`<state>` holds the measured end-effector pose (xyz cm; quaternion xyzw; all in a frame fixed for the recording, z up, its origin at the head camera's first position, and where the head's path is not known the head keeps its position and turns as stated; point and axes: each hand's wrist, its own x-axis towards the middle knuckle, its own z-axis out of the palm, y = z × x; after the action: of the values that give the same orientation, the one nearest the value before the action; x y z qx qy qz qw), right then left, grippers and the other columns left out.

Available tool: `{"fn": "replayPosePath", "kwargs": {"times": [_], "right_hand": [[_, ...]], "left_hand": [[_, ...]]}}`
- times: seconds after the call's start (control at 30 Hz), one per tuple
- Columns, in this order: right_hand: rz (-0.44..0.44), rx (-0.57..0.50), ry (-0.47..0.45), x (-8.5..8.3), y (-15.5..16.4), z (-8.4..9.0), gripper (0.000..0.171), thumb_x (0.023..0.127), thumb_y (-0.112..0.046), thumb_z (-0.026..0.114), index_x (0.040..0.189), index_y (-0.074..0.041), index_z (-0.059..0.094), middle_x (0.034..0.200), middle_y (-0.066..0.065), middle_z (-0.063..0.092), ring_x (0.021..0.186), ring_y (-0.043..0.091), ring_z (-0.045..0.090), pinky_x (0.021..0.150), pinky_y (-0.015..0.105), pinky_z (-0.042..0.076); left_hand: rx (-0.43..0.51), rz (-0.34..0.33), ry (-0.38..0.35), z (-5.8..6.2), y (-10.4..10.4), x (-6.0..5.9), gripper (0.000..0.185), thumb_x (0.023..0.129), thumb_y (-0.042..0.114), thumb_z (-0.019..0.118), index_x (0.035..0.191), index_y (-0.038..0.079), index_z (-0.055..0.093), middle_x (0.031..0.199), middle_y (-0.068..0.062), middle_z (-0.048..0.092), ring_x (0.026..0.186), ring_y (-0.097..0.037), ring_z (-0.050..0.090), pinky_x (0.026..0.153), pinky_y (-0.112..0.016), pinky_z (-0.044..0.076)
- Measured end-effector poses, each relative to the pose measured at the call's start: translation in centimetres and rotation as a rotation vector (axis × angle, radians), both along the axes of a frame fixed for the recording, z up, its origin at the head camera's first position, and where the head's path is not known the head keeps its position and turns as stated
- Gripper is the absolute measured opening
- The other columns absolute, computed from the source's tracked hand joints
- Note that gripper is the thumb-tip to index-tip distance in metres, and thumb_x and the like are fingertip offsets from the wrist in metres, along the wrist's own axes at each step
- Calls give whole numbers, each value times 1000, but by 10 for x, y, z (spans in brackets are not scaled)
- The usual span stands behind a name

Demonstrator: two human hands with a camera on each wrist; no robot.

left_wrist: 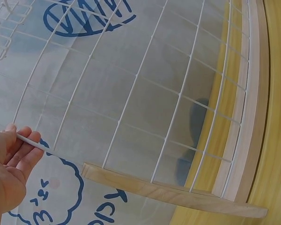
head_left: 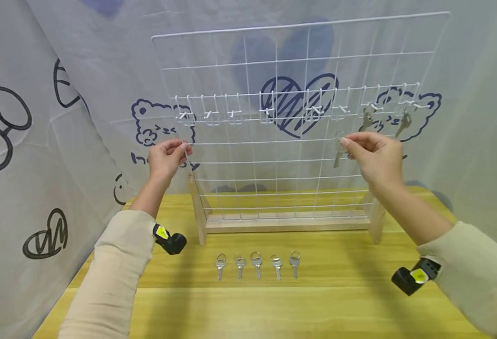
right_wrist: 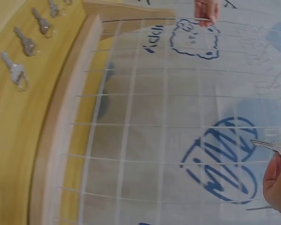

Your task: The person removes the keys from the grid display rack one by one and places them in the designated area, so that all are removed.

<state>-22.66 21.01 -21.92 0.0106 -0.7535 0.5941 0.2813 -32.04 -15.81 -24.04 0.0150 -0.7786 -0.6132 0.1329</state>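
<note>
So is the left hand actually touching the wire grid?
Touching. The left wrist view shows the left hand pinching the edge wire of the grid between its fingers.

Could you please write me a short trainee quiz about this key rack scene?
1. True or false: the left hand grips the edge of the wire rack.
2. How many keys lie in a row on the table?
3. The right hand pinches: A) a hook B) a key C) nothing.

Key: 1 true. 2 five. 3 B.
</note>
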Motion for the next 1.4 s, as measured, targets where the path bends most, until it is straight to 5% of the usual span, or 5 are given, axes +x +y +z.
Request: {"fn": "replayPosePath", "kwargs": {"times": [0.17,0.37,0.77,1.03,1.4], "right_hand": [[-2,102,-90,1,1,-25,3,86,-17,67,83,-17,67,66,-28,60,60,-4,56,58,7,51],[0,187,-198,5,1,-58,28,87,-21,65,103,2,64,66,-27,56,65,-3,54,56,8,48],[28,249,-332,9,3,-113,25,87,-15,65,101,6,66,69,-15,60,61,-3,48,49,12,43],[128,245,-438,9,2,-142,21,88,-11,63,98,7,66,79,-2,68,69,5,55,59,13,50],[218,188,-571,13,-1,-192,15,86,-7,62,93,6,66,77,0,66,72,14,54,61,22,51]], "left_hand": [[18,2,16,-1,0,-1,30,93,14,55,119,-1,57,115,-14,64,78,2,62,83,-16,54],[23,0,10,0,1,-1,30,93,12,55,120,-1,57,116,-15,64,78,3,62,83,-16,54],[1,-9,-2,0,0,-1,30,93,12,55,120,-1,57,116,-13,64,78,3,62,85,-18,54],[-9,-54,-5,3,-6,-1,32,93,12,56,120,-4,55,74,17,63,73,4,62,77,-14,54],[44,-159,-5,3,-12,-2,38,92,10,57,124,-8,50,72,21,64,72,6,64,73,-10,54]]}}
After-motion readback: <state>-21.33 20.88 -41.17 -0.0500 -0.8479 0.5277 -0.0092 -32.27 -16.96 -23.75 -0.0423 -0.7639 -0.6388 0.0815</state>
